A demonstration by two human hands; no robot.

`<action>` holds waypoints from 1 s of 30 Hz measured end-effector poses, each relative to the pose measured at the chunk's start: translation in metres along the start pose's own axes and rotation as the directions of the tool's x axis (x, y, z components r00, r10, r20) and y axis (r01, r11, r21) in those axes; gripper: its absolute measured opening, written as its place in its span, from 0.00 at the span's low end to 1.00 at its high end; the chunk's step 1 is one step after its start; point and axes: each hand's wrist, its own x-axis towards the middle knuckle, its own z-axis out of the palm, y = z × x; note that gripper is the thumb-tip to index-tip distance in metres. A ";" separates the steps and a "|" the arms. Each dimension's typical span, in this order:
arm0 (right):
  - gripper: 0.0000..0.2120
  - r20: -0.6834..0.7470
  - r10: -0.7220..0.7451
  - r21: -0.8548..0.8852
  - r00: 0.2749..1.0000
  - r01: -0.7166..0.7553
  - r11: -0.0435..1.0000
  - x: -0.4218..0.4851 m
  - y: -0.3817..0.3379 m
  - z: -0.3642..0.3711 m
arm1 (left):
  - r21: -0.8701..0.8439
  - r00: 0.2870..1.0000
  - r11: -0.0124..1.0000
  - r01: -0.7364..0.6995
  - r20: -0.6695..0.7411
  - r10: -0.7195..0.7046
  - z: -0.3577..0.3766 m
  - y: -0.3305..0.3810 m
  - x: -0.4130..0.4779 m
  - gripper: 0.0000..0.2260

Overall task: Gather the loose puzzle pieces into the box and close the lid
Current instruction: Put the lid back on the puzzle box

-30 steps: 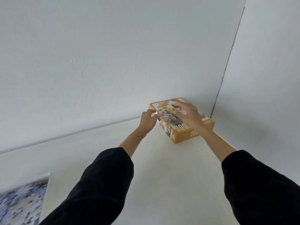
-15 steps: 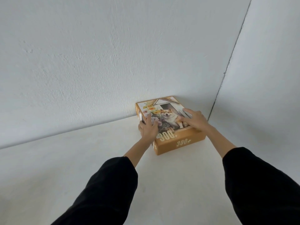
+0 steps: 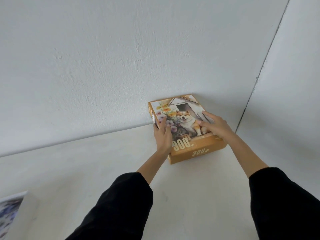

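Observation:
An orange puzzle box [image 3: 199, 152] marked "300" sits on the white table [image 3: 86, 170], pushed into the far corner against the wall. Its lid [image 3: 186, 116], printed with a dog and flowers, lies flat on top of it. My left hand [image 3: 162, 136] wraps the lid's left edge, fingers on top and thumb down the side. Spread flat, my right hand [image 3: 215, 126] rests on the lid's right part. No loose pieces show on the table.
Two white walls meet in a corner [image 3: 249, 99] just behind and to the right of the box. A white-bordered sheet with a blurred blue and purple picture [image 3: 8, 210] lies at the table's near left edge.
The box was tilted up off the table between both hands; it has come down flat. My left hand moved from the far left corner to the lid's left edge.

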 end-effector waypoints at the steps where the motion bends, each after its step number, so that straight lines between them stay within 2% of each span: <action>1: 0.30 -0.002 -0.005 0.012 1.000 0.006 1.000 -0.003 -0.009 0.003 | 0.002 1.000 1.000 -0.001 -0.012 0.001 -0.009 0.004 0.000 0.18; 11: 0.30 0.029 -0.103 0.066 0.994 0.101 0.993 -0.072 -0.107 0.066 | 0.024 0.995 1.000 -0.005 -0.104 0.008 -0.142 0.026 -0.030 0.18; 18: 0.31 0.072 -0.172 0.068 0.982 0.168 0.984 -0.141 -0.180 0.129 | 0.064 0.996 0.998 0.017 -0.087 -0.011 -0.265 0.028 -0.073 0.19; 26: 0.30 0.140 -0.266 0.054 0.954 0.261 0.964 -0.228 -0.269 0.209 | 0.192 0.994 0.981 0.017 -0.110 0.004 -0.412 0.036 -0.138 0.19; 30: 0.28 0.155 -0.286 0.028 0.946 0.286 0.958 -0.270 -0.295 0.241 | 0.176 0.994 0.984 -0.002 -0.105 0.021 -0.465 0.032 -0.175 0.16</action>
